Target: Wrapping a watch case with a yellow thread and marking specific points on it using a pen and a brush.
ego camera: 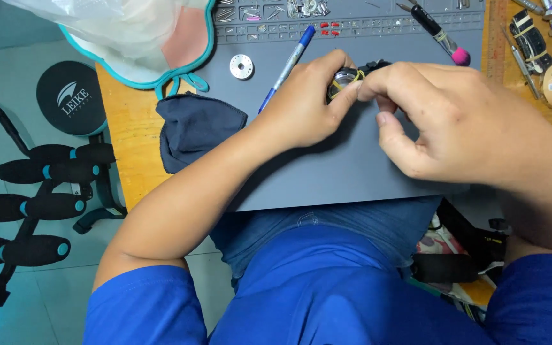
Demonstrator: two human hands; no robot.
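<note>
Near edge of grey mat (352, 179) bare, open room. Mid-mat: left hand (305, 105) and right hand (442, 118) both closed on a small watch (346, 80), fingers pinching it. Dark cloth (193, 131) overhangs mat's left edge. Blue pen (287, 67), metal disc (241, 66) beyond. Far edge crowded: parts tray (276, 19), pink-tipped tool (442, 37).

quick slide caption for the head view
Both hands, left hand and right hand, grip a small wristwatch above a grey work mat.

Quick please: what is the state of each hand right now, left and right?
Left hand: closed around a small watch, holding it over the grey mat.
Right hand: fingers pinched on the same watch, at its black strap side.
</note>
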